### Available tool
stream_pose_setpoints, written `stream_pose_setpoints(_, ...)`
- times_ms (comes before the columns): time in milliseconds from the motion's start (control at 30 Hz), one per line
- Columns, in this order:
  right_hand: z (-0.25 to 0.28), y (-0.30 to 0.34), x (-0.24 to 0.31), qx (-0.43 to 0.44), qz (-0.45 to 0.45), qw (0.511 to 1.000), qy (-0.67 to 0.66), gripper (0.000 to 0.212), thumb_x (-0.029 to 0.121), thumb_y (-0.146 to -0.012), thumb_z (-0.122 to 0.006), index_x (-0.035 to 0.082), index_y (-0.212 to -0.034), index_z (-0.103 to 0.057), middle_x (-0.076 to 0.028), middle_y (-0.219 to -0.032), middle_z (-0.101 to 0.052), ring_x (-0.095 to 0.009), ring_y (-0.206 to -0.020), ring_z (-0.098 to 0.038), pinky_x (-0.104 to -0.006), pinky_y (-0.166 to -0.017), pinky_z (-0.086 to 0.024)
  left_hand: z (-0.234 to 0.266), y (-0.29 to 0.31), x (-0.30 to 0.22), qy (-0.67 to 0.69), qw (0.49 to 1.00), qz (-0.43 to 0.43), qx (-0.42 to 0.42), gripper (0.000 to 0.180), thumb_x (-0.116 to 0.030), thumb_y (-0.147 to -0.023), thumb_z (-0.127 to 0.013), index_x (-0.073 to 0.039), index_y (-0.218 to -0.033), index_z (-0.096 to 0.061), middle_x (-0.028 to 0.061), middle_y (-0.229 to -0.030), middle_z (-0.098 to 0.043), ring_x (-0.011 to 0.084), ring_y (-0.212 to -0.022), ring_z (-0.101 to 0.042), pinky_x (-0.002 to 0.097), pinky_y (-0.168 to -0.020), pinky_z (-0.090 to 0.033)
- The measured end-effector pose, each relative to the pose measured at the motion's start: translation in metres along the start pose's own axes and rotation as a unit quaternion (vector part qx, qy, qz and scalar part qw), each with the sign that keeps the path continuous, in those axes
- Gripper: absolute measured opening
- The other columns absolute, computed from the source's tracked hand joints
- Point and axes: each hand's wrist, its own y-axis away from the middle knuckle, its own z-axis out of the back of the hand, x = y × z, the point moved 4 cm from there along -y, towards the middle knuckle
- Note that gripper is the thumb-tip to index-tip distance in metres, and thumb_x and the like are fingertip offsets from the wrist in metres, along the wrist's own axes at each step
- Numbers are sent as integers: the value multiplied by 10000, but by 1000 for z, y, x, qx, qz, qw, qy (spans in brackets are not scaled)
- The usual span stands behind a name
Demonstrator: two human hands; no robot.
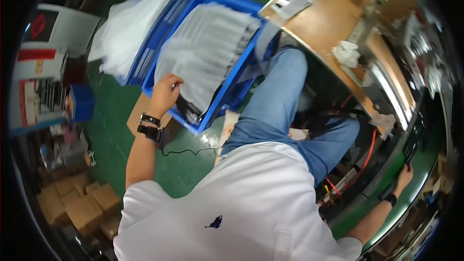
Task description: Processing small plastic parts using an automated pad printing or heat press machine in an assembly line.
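Observation:
My left hand [166,93] is over the near left corner of a blue plastic crate [232,72]. Its fingers are curled in; what they pinch, if anything, is hidden. Beside it, translucent white packing sheets [200,50] cover a row of upright pieces inside the crate, and dark pieces [192,112] show at the near end. Far out to the right, my right hand [405,179] has its fingers closed on a small dark thing, too small to name. That hand is beside a long dark panel edge, low at the right rim.
A second blue crate [147,50] with white sheets [128,29] stands left of the first. At right is a wooden workbench [314,26] holding a white box [292,5] and crumpled tissue [346,53]. Cardboard boxes [87,208] are stacked lower left. A black cable [186,152] crosses the green floor.

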Motion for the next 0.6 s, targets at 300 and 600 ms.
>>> stream_pose_setpoints(300,21,-30,84,77,-68,995,10,563,275,-1007,-699,32,-1491,-545,-58,-933,-659,-127,-755,-560,-309,-679,-477,-34,81,47,-102,993,-61,24,290,49,-744,-647,-54,-1010,-698,141,-1107,-645,374,-1119,-608,471,-974,-502)
stream_pose_setpoints(600,34,19,255,121,36,984,-126,441,264,-1048,-672,39,-1422,-613,-22,-945,-632,-100,-767,-529,-261,-669,-445,-43,54,52,-79,994,-68,19,352,45,-726,-646,-56,-1063,-652,140,-1165,-619,382,-1167,-572,477,-1017,-474)
